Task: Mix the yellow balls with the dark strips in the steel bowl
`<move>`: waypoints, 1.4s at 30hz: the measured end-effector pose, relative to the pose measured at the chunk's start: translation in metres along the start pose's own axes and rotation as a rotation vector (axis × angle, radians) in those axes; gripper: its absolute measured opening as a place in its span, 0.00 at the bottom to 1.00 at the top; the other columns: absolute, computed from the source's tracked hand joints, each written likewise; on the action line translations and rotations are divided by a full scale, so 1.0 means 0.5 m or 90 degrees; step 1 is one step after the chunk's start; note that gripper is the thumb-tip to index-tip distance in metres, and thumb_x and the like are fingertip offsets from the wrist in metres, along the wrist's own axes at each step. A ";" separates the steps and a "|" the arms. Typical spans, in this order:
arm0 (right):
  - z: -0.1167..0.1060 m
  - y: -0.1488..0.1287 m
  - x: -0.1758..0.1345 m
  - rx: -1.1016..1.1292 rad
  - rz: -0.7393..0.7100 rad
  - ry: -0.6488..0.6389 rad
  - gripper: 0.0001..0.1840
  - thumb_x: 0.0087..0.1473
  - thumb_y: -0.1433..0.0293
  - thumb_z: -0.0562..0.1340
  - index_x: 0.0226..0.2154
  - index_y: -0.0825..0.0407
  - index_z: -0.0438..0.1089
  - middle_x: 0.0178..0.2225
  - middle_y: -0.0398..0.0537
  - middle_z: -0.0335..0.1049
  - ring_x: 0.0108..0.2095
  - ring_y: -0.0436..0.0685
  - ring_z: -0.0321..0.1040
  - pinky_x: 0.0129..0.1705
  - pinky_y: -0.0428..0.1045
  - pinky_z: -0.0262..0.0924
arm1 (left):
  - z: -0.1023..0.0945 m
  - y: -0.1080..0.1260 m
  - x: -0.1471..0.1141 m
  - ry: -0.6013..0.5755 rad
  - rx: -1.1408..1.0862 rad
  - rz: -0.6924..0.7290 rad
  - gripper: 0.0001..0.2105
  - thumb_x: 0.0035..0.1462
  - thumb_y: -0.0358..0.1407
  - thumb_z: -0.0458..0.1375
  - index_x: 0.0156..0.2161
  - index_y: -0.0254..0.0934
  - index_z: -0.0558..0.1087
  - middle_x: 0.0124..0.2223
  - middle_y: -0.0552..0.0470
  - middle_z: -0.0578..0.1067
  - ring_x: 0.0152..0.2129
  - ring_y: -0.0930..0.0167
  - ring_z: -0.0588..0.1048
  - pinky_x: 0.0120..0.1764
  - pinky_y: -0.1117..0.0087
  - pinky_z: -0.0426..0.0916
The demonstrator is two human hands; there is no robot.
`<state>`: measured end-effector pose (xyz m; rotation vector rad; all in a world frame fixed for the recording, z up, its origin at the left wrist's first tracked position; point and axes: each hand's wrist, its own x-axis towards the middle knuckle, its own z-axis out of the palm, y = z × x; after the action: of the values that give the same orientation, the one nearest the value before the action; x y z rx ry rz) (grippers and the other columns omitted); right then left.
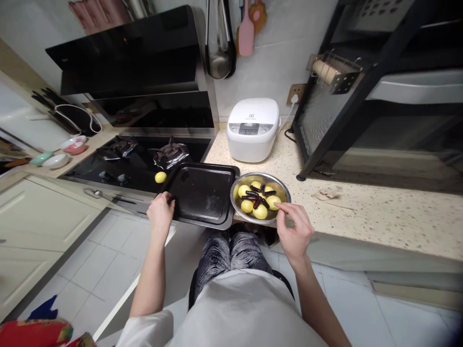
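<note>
A steel bowl [235,208] stands on the counter's front edge, holding several yellow lemons [260,212] and several dark, glossy, elongated pieces [249,197] laid in the middle. My right hand [295,229] is at the bowl's right rim, thumb and fingers pinched at the rightmost lemon [274,202]. Left of the bowl lies a black baking tray [202,193]. My left hand [161,212] is closed at the tray's left edge, with something small and dark at its fingertips that blends into the tray. Just beyond that hand, a single lemon [160,177] rests on the stove.
A white rice cooker [253,130] stands behind the bowl. The gas stove [144,159] is to the left, small bowls [56,161] beyond it. A black rack [307,164] rises at the right. Crumpled brownish scrap [327,193] lies on the counter. An open drawer [133,274] is below left.
</note>
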<state>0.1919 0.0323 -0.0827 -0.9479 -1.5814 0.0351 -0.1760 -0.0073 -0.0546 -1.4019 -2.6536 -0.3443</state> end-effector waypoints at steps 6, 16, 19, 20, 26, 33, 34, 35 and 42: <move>0.015 -0.025 -0.008 0.028 0.000 -0.041 0.12 0.64 0.77 0.60 0.41 0.48 0.78 0.36 0.49 0.80 0.37 0.58 0.77 0.43 0.56 0.74 | -0.006 0.120 -0.075 0.078 -0.269 0.287 0.07 0.68 0.34 0.57 0.48 0.42 0.76 0.48 0.47 0.79 0.45 0.63 0.78 0.47 0.64 0.72; 0.017 -0.033 -0.019 0.111 -0.022 -0.185 0.14 0.68 0.75 0.59 0.51 0.47 0.76 0.46 0.50 0.81 0.48 0.57 0.79 0.53 0.54 0.75 | 0.009 0.289 -0.204 0.023 -0.582 0.561 0.07 0.71 0.32 0.55 0.49 0.41 0.74 0.44 0.47 0.80 0.43 0.66 0.78 0.48 0.63 0.76; 0.011 -0.023 -0.018 0.114 -0.003 -0.206 0.11 0.68 0.73 0.60 0.48 0.47 0.76 0.43 0.49 0.81 0.45 0.57 0.79 0.50 0.54 0.75 | 0.013 0.294 -0.209 0.025 -0.600 0.552 0.07 0.71 0.32 0.55 0.50 0.41 0.74 0.45 0.47 0.79 0.44 0.66 0.78 0.48 0.62 0.76; 0.010 -0.018 -0.016 0.108 0.005 -0.204 0.10 0.67 0.73 0.60 0.47 0.47 0.76 0.42 0.48 0.81 0.44 0.57 0.79 0.49 0.54 0.74 | 0.013 0.292 -0.211 0.029 -0.604 0.544 0.08 0.71 0.32 0.55 0.51 0.41 0.74 0.47 0.46 0.79 0.45 0.65 0.79 0.50 0.62 0.76; 0.016 0.041 -0.003 -0.023 0.090 -0.058 0.06 0.66 0.68 0.62 0.41 0.49 0.75 0.37 0.49 0.79 0.39 0.59 0.75 0.44 0.55 0.70 | 0.010 0.267 -0.214 0.060 -0.584 0.471 0.10 0.70 0.32 0.56 0.52 0.44 0.75 0.53 0.45 0.78 0.50 0.64 0.78 0.54 0.60 0.76; 0.026 0.071 -0.004 -0.094 0.099 -0.106 0.07 0.64 0.69 0.62 0.41 0.49 0.76 0.40 0.50 0.80 0.43 0.61 0.72 0.46 0.56 0.62 | 0.011 0.248 -0.215 0.061 -0.573 0.461 0.10 0.70 0.31 0.56 0.51 0.43 0.76 0.52 0.45 0.78 0.49 0.65 0.79 0.53 0.61 0.76; 0.026 0.070 -0.004 -0.096 0.102 -0.111 0.07 0.64 0.69 0.62 0.41 0.49 0.77 0.40 0.50 0.80 0.44 0.61 0.72 0.47 0.56 0.62 | 0.010 0.247 -0.215 0.060 -0.572 0.462 0.10 0.70 0.31 0.56 0.51 0.44 0.76 0.52 0.45 0.78 0.50 0.65 0.79 0.54 0.61 0.76; 0.025 0.070 -0.004 -0.098 0.105 -0.115 0.07 0.64 0.69 0.62 0.42 0.49 0.77 0.41 0.50 0.80 0.44 0.62 0.72 0.47 0.57 0.62 | 0.009 0.247 -0.215 0.058 -0.570 0.462 0.10 0.70 0.31 0.56 0.51 0.44 0.76 0.52 0.45 0.78 0.50 0.65 0.78 0.54 0.61 0.76; 0.011 0.072 0.002 -0.079 0.118 -0.113 0.08 0.64 0.66 0.63 0.42 0.49 0.77 0.41 0.51 0.80 0.44 0.62 0.72 0.48 0.57 0.63 | 0.011 0.241 -0.213 0.055 -0.560 0.463 0.10 0.70 0.32 0.56 0.51 0.44 0.76 0.52 0.45 0.77 0.51 0.64 0.78 0.54 0.61 0.76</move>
<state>0.2067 0.0592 -0.1019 -1.2152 -1.6671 0.1559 -0.0163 -0.0251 -0.0652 -2.3368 -1.7326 -1.5066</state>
